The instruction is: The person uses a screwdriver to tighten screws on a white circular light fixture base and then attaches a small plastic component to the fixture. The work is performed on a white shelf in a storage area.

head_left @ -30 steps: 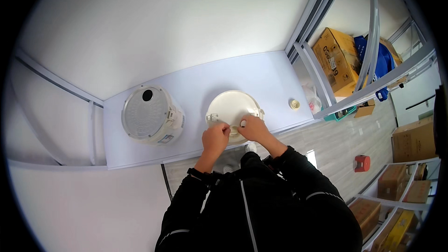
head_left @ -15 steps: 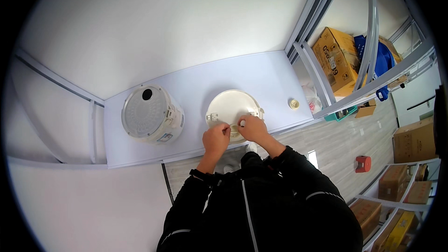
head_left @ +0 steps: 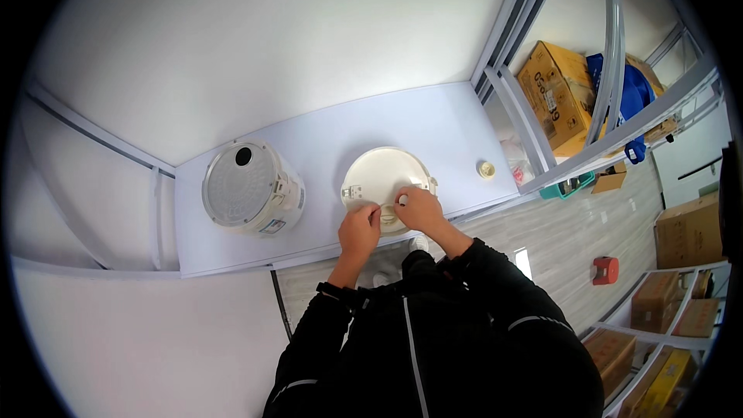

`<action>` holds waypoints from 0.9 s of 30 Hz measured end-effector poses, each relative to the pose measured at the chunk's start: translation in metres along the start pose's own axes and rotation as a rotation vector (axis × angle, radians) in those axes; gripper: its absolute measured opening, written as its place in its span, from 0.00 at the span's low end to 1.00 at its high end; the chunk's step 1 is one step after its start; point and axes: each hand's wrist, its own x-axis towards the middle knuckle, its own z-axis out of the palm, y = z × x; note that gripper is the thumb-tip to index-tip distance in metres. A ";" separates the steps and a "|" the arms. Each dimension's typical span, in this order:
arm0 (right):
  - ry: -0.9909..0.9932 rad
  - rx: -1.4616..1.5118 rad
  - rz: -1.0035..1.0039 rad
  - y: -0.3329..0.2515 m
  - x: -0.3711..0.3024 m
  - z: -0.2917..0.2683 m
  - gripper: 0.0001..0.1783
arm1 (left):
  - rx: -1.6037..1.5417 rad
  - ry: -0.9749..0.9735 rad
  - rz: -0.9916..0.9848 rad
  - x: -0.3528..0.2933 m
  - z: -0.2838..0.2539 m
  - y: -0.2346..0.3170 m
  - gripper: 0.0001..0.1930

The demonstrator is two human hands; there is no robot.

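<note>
- The round cooker body (head_left: pixel 246 186) stands upturned on the desk (head_left: pixel 325 139), well to the left of the cream lid (head_left: pixel 385 178) and apart from it. I judge it safe unless the lid gets shoved sideways into it.
- My left hand (head_left: pixel 360 231) sits at the lid's near edge, fingers pinched on a small part there. I cannot tell how firm that hold is; if it is loose, the part could pop free and roll off the desk's near edge.
- The lid itself lies flat, close to that near edge. Pressing down hard on its rim could tip it or slide it off toward me.
- My right hand (head_left: pixel 419 210) is just right of the left, fingertips pressed on the same spot of the lid. Two hands crowding it could jam or snap the fitting.
- A small round cap (head_left: pixel 485 169) lies right of the lid, apart from it; a stray elbow could knock it.
</note>
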 end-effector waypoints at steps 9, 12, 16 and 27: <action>-0.023 -0.071 0.037 -0.008 -0.001 -0.005 0.13 | 0.046 0.034 -0.012 -0.002 -0.003 0.013 0.06; -0.015 -0.064 0.049 -0.005 0.001 -0.001 0.13 | 0.042 0.050 0.017 -0.001 0.002 0.008 0.06; -0.021 -0.046 0.029 -0.001 0.002 0.001 0.13 | 0.048 0.075 0.049 -0.004 0.003 0.005 0.06; -0.098 -0.050 -0.128 0.005 0.000 -0.007 0.10 | -0.024 0.104 0.151 -0.006 0.003 -0.001 0.08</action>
